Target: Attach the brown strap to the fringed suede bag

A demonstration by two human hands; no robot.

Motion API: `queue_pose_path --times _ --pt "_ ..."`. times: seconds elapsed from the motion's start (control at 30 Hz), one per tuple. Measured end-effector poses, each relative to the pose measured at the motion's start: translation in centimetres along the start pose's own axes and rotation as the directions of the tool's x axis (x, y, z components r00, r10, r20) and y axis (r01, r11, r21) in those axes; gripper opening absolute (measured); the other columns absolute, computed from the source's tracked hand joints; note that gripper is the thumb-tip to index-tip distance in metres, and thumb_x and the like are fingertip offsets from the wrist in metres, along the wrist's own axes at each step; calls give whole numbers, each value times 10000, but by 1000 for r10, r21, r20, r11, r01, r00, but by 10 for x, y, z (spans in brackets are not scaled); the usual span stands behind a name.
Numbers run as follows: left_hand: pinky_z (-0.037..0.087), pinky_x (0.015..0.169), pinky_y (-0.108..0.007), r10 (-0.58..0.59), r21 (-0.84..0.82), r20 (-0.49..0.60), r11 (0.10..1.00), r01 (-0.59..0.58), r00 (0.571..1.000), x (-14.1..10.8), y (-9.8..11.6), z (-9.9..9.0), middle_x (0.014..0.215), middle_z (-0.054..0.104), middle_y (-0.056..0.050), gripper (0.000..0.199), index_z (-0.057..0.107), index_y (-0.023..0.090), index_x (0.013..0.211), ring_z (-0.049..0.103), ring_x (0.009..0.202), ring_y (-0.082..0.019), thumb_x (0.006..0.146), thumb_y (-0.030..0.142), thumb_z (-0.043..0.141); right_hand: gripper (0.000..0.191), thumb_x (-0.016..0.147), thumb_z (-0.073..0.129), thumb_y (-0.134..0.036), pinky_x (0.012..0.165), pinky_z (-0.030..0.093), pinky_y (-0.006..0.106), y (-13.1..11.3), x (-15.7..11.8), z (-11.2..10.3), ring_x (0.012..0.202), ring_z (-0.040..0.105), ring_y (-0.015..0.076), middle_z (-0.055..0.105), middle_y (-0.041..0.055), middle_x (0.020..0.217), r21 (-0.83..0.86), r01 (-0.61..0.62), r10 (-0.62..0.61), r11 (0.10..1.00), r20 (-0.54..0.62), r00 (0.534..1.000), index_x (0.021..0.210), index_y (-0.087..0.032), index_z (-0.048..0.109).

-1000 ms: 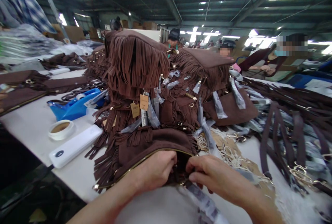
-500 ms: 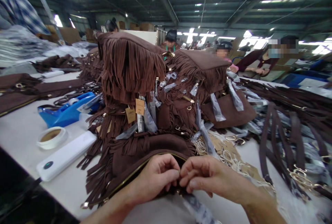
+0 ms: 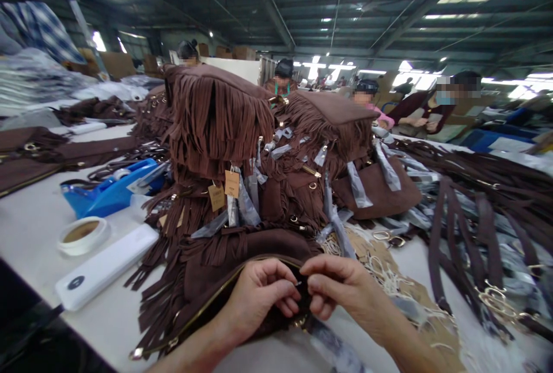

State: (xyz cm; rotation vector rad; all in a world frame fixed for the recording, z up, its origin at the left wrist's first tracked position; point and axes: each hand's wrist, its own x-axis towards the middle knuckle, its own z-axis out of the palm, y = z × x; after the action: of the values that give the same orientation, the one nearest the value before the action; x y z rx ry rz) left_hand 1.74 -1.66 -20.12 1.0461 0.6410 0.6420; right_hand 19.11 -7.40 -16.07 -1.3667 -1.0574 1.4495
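Note:
A dark brown fringed bag (image 3: 207, 263) lies before me with its brass zipper open. Over that opening is my left hand (image 3: 265, 289), thumb and fingers pinched together; a tiny pale bit shows at the fingertips, too small to name. Close by on the right, a small gap away, my right hand (image 3: 341, 289) is also closed in a pinch, and whatever it holds is hidden. Below the hands, a plastic-wrapped strip (image 3: 330, 341) runs from the bag's metal fitting. Behind it, more fringed bags (image 3: 220, 114) are heaped, with a brown paper tag (image 3: 232, 183) hanging from one.
To the left are a blue tape dispenser (image 3: 108, 191), a tape roll (image 3: 84, 235) and a white power-bank-like device (image 3: 108, 266). At right lie loose tags with white strings (image 3: 384, 269) and many brown straps (image 3: 464, 235). Several people work behind the heap.
My hands have drawn slightly apart at the fingertips, so a small pale bit shows by the left one. The view has shifted slightly; the bag stays in place.

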Motion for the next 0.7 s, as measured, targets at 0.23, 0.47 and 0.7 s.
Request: queue_pose_path --times 0.23,0.47,0.7 --pt "297 363 -161 83 150 6 985 -83 997 -4 5 -1 564 549 41 233 548 161 767 400 404 -61 750 382 619 360 612 902 -394 561 559 178 0 1 7 644 723 130 713 -16 677 80 14 -15 997 3 1000 737 -158 662" --pt "295 523 -219 201 289 40 935 -204 979 -5 1 -6 618 444 55 189 523 170 756 367 538 -88 833 341 550 320 746 803 -473 603 575 194 13 6 4 666 735 142 763 25 687 -25 83 -84 996 -18 996 764 -171 699" --pt "321 637 -248 200 385 82 897 -216 976 -5 -1 -9 709 459 33 174 523 172 770 401 687 -127 867 317 512 321 754 780 -486 588 576 194 11 7 8 596 706 129 760 28 650 -79 115 -118 990 -26 993 749 -173 707"
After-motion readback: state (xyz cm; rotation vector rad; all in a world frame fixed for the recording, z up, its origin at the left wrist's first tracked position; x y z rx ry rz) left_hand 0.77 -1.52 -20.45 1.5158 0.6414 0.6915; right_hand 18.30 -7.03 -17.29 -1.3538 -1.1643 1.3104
